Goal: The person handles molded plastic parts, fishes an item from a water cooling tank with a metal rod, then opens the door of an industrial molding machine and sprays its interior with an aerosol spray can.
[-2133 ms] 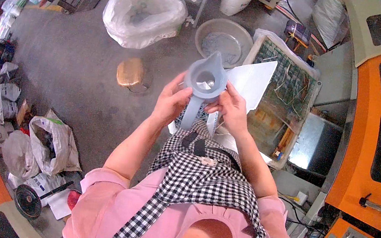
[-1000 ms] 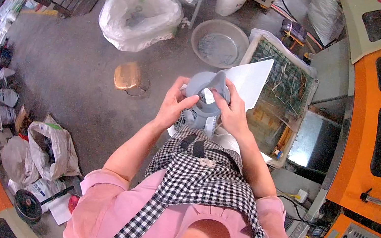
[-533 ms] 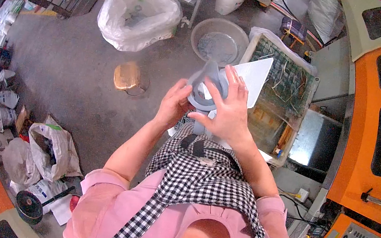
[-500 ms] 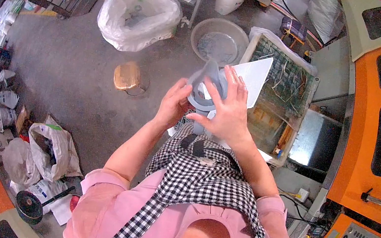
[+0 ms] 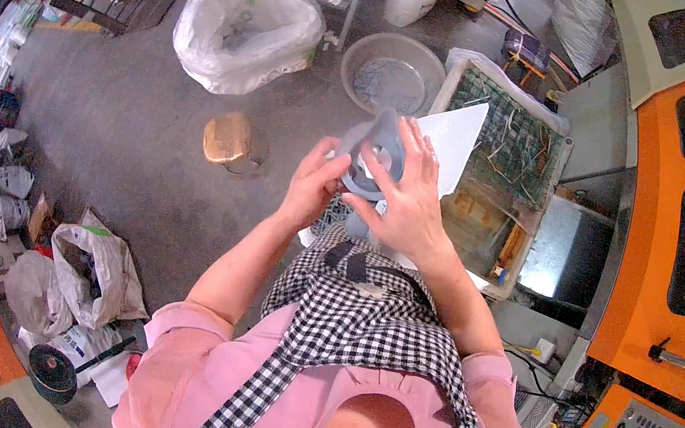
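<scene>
A grey-blue jug-like piece with a pointed spout hangs in front of my apron, its round opening facing up. My left hand grips its left side, thumb on the rim. Against the right side rests my right hand, fingers spread over the rim and opening. The handle at the bottom is partly covered by my right thumb. Just right of the hands leans a white sheet. Under the jug, part of a container of small grey pieces shows.
A large white bag stands open on the floor, beside a round basin. A framed crate is to the right, next to an orange machine. A small stool sits left of centre, and sacks lie lower left.
Earlier both hands held the jug by its sides; it was turned and tilted. My right hand has since spread over the rim. In the last half second the jug shifted slightly.
</scene>
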Available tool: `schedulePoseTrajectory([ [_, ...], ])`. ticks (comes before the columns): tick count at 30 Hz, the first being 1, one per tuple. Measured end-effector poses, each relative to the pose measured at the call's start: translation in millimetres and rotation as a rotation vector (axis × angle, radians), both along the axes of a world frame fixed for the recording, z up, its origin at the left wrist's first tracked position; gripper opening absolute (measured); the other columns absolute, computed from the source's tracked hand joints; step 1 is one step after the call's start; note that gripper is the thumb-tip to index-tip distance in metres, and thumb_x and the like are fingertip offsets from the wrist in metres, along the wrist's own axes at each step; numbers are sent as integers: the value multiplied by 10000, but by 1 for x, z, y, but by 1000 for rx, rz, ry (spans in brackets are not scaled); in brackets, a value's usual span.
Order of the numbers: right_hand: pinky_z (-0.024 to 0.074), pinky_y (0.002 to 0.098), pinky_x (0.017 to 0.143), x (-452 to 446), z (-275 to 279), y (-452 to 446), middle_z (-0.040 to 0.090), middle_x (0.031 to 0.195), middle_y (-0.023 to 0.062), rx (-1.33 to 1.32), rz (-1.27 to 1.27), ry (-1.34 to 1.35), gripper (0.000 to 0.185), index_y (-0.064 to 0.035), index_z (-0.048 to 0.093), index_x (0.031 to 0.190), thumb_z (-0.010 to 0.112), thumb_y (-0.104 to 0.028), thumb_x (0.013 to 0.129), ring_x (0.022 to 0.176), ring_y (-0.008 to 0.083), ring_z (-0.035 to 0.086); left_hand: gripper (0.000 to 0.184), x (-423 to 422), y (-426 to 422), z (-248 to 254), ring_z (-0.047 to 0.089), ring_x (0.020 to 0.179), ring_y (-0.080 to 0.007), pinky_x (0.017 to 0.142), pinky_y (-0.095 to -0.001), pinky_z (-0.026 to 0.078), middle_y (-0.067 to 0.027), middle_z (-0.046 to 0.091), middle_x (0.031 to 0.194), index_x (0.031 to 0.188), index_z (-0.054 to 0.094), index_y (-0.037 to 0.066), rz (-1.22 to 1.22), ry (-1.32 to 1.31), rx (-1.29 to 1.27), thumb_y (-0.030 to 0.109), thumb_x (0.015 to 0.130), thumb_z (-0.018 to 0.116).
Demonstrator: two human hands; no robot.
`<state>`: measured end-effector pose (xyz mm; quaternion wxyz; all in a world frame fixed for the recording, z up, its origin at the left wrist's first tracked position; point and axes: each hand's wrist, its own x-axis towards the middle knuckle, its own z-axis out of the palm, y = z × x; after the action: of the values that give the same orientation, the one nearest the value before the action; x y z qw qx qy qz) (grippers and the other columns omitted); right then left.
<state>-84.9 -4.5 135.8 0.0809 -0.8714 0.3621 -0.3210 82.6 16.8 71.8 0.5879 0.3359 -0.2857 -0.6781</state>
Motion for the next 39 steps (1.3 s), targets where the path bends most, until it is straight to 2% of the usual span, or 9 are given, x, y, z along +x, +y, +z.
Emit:
schedulePoseTrajectory([
  [10, 291, 467, 1044, -20, -18, -12, 273, 1389, 265, 97, 229, -177, 426, -145, 646, 1072, 766, -231, 673, 1283, 429, 301, 333, -1, -2, -1, 590, 866, -160, 698, -273, 479, -100, 599, 1018, 1141, 460, 32, 29, -48, 9, 195, 875, 576],
  [15, 358, 443, 994, -28, -21, -6, 332, 1368, 236, 91, 15, -275, 423, -119, 592, 1127, 695, -154, 719, 1194, 396, 420, 511, 2, -7, 19, 600, 863, -181, 709, -286, 497, -112, 605, 1017, 1190, 480, -10, 93, -692, -178, 202, 782, 704],
  [18, 438, 410, 899, -42, -19, -8, 489, 1216, 182, -180, -102, 99, 401, -71, 560, 1136, 599, -114, 739, 1055, 332, 522, 620, 2, -13, 21, 566, 961, -156, 821, -295, 470, -99, 600, 1068, 1246, 459, -24, -133, -1029, -218, 132, 719, 745],
  [21, 499, 322, 735, -57, -38, -1, 573, 879, 89, -171, -71, 216, 403, -26, 564, 1110, 538, -136, 723, 882, 249, 566, 653, -10, -23, 11, 601, 838, -178, 708, -282, 486, -152, 607, 1055, 1228, 488, -29, -205, -1129, -417, 195, 681, 765],
  [24, 500, 306, 714, -78, -64, 17, 575, 888, 95, -70, -198, 265, 409, -13, 567, 1102, 543, -134, 712, 845, 245, 567, 639, -30, -35, 2, 583, 947, -235, 771, -317, 481, -164, 578, 1139, 1249, 480, 5, -347, -1096, -410, 229, 716, 753],
  [30, 508, 344, 615, -144, -177, 38, 608, 858, 142, 356, -790, -98, 180, -18, 584, 977, 568, -88, 812, 699, 260, 614, 588, -78, -69, -24, 498, 1116, -336, 926, -389, 422, -204, 436, 1283, 1249, 477, 41, -306, -1292, -772, 172, 738, 737],
  [34, 511, 356, 570, -206, -265, 54, 617, 852, 154, 618, -1132, -368, 160, 12, 564, 963, 595, -54, 821, 712, 256, 648, 452, -93, -61, -52, 503, 1063, -350, 894, -404, 420, -193, 515, 1155, 1119, 554, 7, -332, -1260, -656, 158, 731, 732],
  [36, 513, 371, 598, -219, -312, 40, 628, 860, 162, 963, -1413, -1027, 131, 41, 562, 939, 572, -26, 826, 720, 278, 653, 411, -89, -56, -82, 517, 1029, -354, 893, -402, 422, -183, 546, 1094, 1083, 559, 1, -467, -1267, -562, 137, 732, 725],
  [39, 515, 406, 645, -264, -410, 8, 639, 827, 167, 934, -1528, -1115, 148, 48, 590, 866, 641, -59, 777, 756, 319, 657, 372, -103, -47, -121, 527, 1017, -350, 878, -406, 428, -182, 560, 1067, 1057, 565, 1, -573, -1325, -527, 132, 742, 715],
])
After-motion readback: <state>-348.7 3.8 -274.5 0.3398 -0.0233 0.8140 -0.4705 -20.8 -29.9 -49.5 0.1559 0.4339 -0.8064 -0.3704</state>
